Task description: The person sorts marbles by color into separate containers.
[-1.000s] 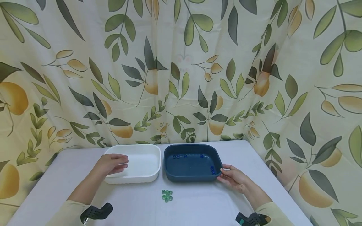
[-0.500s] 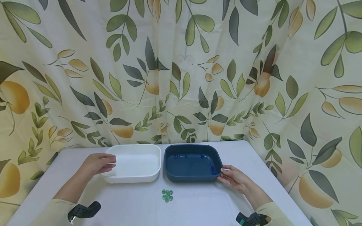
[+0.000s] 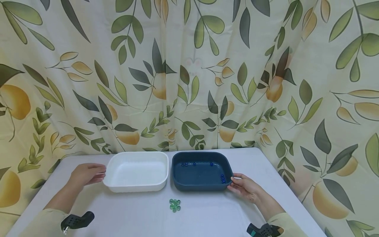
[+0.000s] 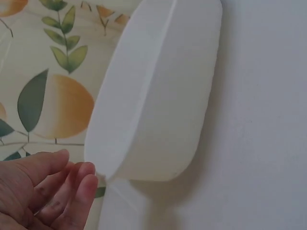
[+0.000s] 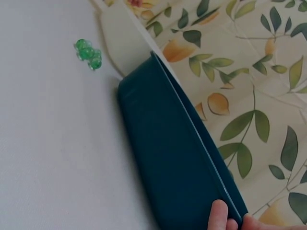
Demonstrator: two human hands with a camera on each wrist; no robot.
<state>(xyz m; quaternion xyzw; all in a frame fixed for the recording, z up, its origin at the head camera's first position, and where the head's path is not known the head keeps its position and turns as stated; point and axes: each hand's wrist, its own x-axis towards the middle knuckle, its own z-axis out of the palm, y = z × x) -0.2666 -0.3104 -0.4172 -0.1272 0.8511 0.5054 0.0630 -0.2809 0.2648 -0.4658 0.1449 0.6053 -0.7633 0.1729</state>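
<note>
My left hand (image 3: 88, 173) is just off the left end of a white tray (image 3: 136, 189), its fingers loosely bent with nothing between them. In the left wrist view the fingertips (image 4: 86, 184) come close to the tray's corner; whether they touch it I cannot tell. My right hand (image 3: 244, 187) holds the right front corner of a dark blue tray (image 3: 201, 187) at the rim. Several small blue beads (image 3: 222, 178) lie along the blue tray's far side and right end. In front of the trays, a cluster of several green glass marbles (image 3: 175, 205) rests on the cloth.
Both trays stand side by side at the back of a table (image 3: 142, 214) covered in white cloth. A curtain (image 3: 189, 98) with leaves and fruit printed on it hangs behind. Black wrist cameras sit on both sleeves.
My left hand has moved left, from above the white tray to beside its left end. The right hand, trays, beads and marbles stay in place.
</note>
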